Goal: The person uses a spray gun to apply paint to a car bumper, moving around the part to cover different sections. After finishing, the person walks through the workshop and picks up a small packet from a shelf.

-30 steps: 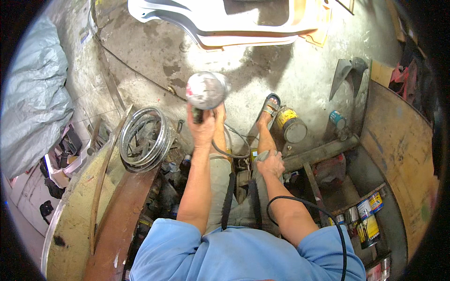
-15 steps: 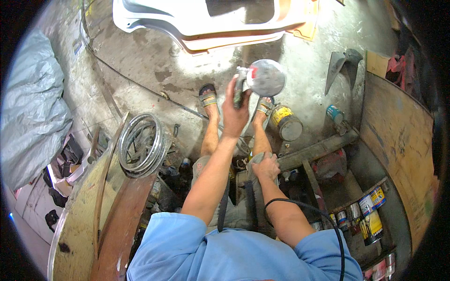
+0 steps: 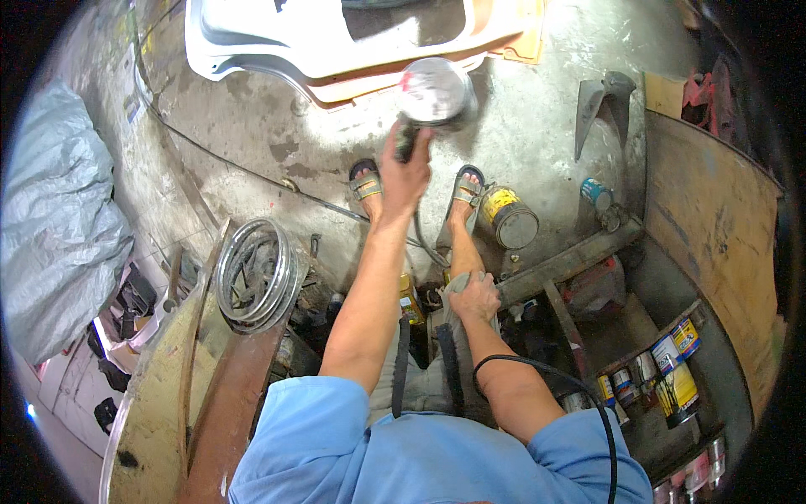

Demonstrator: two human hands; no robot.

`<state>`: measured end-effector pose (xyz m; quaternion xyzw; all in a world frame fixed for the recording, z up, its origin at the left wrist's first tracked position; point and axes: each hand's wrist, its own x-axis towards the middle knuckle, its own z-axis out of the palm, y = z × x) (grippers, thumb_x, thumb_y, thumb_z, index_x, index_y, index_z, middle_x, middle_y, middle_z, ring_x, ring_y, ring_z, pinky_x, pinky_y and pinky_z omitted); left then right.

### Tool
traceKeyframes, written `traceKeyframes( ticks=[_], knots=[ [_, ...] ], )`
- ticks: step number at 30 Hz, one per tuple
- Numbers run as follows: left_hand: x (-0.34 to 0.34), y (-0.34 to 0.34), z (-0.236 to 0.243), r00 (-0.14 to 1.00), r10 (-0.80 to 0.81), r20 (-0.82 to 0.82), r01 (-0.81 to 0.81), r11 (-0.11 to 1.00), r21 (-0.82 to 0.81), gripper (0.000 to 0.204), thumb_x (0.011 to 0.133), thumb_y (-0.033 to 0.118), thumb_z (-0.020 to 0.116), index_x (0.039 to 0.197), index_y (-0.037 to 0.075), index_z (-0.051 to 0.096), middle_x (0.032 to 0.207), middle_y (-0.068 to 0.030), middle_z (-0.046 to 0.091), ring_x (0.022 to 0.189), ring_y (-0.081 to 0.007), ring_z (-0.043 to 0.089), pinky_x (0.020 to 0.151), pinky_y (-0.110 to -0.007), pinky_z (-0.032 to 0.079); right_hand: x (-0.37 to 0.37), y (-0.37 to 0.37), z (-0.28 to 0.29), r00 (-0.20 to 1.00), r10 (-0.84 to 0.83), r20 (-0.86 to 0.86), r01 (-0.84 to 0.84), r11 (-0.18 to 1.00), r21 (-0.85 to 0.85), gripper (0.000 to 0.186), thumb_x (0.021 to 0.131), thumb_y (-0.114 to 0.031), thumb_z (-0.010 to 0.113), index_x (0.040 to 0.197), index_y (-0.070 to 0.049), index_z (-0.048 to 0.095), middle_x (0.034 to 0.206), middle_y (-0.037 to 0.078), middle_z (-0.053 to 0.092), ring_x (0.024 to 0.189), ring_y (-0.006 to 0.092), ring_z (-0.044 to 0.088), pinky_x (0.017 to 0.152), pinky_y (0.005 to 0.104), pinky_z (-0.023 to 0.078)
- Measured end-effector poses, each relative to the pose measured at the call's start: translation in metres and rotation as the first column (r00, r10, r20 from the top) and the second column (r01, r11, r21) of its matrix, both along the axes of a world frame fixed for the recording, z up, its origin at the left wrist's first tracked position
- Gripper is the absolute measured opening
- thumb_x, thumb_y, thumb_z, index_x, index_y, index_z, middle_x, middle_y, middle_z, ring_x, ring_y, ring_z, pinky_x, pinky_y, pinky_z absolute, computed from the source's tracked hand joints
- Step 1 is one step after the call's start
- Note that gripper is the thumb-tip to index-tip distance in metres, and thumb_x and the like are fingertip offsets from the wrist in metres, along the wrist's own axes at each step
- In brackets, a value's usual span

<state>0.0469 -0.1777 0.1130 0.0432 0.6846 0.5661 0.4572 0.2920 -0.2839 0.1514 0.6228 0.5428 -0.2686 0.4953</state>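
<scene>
My left hand (image 3: 407, 168) is raised over the floor, gripping a motion-blurred tool (image 3: 432, 92) with a dark handle and a round, pale head with a red mark. The head is just in front of a white moulded panel (image 3: 294, 42) with orange edging in this view; whether they touch, I cannot tell. My right hand (image 3: 474, 298) rests with bent fingers on my right knee, in khaki shorts. A black hose (image 3: 537, 370) loops across my right arm.
Metal wheel rims (image 3: 260, 277) lie left, beside boards (image 3: 168, 378) and a grey plastic sheet (image 3: 59, 218). Right are a yellow-labelled can (image 3: 514, 218), a teal can (image 3: 596, 195), bent dark metal (image 3: 600, 113), paint cans (image 3: 676, 391) in a compartment and a plywood panel (image 3: 705, 218).
My left hand and the tool swung right, then moved up toward the panel and slightly back left. My right hand stays on the knee. My left foot moved slightly left and down.
</scene>
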Motion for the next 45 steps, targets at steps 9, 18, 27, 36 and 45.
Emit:
traceKeyframes(
  ticks=[9, 18, 27, 36, 45],
  knots=[
    [-0.081, -0.104, 0.017, 0.951, 0.289, 0.106, -0.285, 0.957, -0.052, 0.027, 0.099, 0.028, 0.077, 0.099, 0.004, 0.065, 0.072, -0.0018, 0.063, 0.05, -0.0099, 0.054, 0.042, -0.026, 0.038, -0.014, 0.006, -0.001, 0.994, 0.11, 0.016, -0.109, 0.994, -0.023, 0.075, 0.08, -0.045, 0.081, 0.145, -0.019, 0.053, 0.147, 0.013, 0.048, 0.127, 0.0406, 0.059, 0.099, 0.0536, 0.052],
    [-0.146, -0.191, 0.042, 0.951, 0.244, -0.191, -0.261, 0.963, -0.065, 0.029, 0.105, 0.029, 0.067, 0.114, 0.001, 0.064, 0.092, -0.0076, 0.073, 0.051, -0.01, 0.052, 0.045, -0.026, 0.04, -0.035, 0.011, -0.001, 0.979, 0.199, 0.042, -0.197, 0.979, -0.048, 0.078, 0.079, -0.048, 0.082, 0.146, -0.02, 0.053, 0.153, 0.013, 0.047, 0.13, 0.0415, 0.057, 0.102, 0.0543, 0.051],
    [-0.163, -0.225, 0.021, 0.793, 0.561, 0.238, -0.557, 0.826, -0.089, 0.042, 0.1, 0.026, 0.073, 0.131, 0.003, 0.055, 0.094, -0.0068, 0.071, 0.064, -0.013, 0.06, 0.052, -0.025, 0.044, -0.052, 0.012, -0.004, 0.97, 0.24, 0.046, -0.238, 0.97, -0.05, 0.079, 0.08, -0.047, 0.082, 0.147, -0.019, 0.051, 0.154, 0.012, 0.044, 0.137, 0.0412, 0.052, 0.105, 0.0573, 0.049],
    [-0.175, -0.247, 0.017, 0.962, 0.266, -0.057, -0.272, 0.941, -0.199, 0.064, 0.1, 0.046, 0.072, 0.14, -0.001, 0.056, 0.082, 0.0015, 0.06, 0.072, -0.0068, 0.052, 0.061, -0.022, 0.042, -0.066, 0.001, -0.006, 0.956, 0.282, 0.076, -0.279, 0.959, -0.052, 0.079, 0.08, -0.044, 0.081, 0.148, -0.02, 0.05, 0.15, 0.011, 0.047, 0.133, 0.04, 0.055, 0.104, 0.0554, 0.05],
    [-0.149, -0.235, 0.041, 0.816, -0.276, -0.509, 0.22, 0.961, -0.169, 0.058, 0.103, 0.038, 0.068, 0.149, 0.006, 0.055, 0.123, -0.0135, 0.073, 0.114, -0.0204, 0.068, 0.094, -0.035, 0.053, -0.067, -0.002, -0.01, 0.956, 0.269, 0.112, -0.259, 0.961, -0.098, 0.088, 0.081, -0.044, 0.081, 0.157, -0.022, 0.041, 0.159, 0.01, 0.041, 0.136, 0.0418, 0.052, 0.105, 0.0551, 0.05]
  ],
)
